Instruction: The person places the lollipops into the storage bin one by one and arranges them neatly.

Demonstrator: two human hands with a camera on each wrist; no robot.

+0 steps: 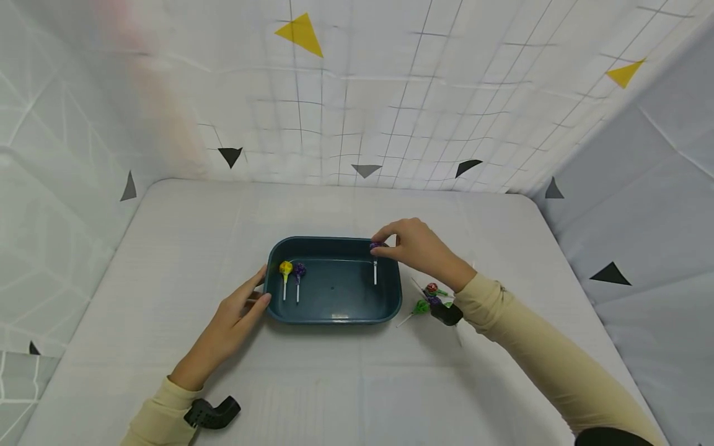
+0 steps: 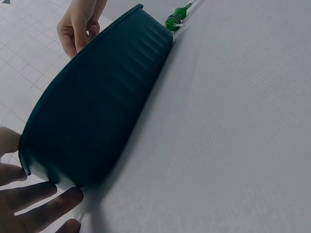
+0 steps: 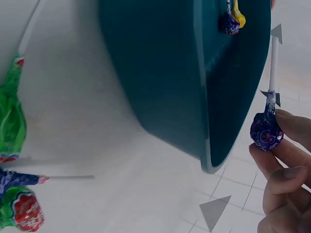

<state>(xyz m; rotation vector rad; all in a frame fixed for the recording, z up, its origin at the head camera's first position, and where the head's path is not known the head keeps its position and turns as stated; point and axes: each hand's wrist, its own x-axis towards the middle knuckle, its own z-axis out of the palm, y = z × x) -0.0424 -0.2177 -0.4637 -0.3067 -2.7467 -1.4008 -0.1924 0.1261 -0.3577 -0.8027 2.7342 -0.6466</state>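
Note:
In the head view, a dark teal rectangular tray (image 1: pixel 334 310) stands on the white table. My left hand (image 1: pixel 231 319) touches its left end with extended, spread fingers. Above the tray's right end, my right hand (image 1: pixel 418 248) pinches a purple-wrapped lollipop (image 3: pixel 266 132) by its round head, the white stick pointing away from the fingers. Inside the tray at the left, a yellow lollipop (image 1: pixel 286 268) and another purple lollipop (image 1: pixel 299 270) lie side by side, sticks toward me. Beneath my right wrist are more lollipops, including a green one (image 1: pixel 421 306) and a red-and-green one (image 3: pixel 28 211), partly hidden.
The white cloth-covered table (image 1: pixel 323 384) has fabric walls at the back and both sides. Dark wrist cameras are strapped to both wrists; the right one (image 1: pixel 446 314) hangs over the loose lollipops beside the tray.

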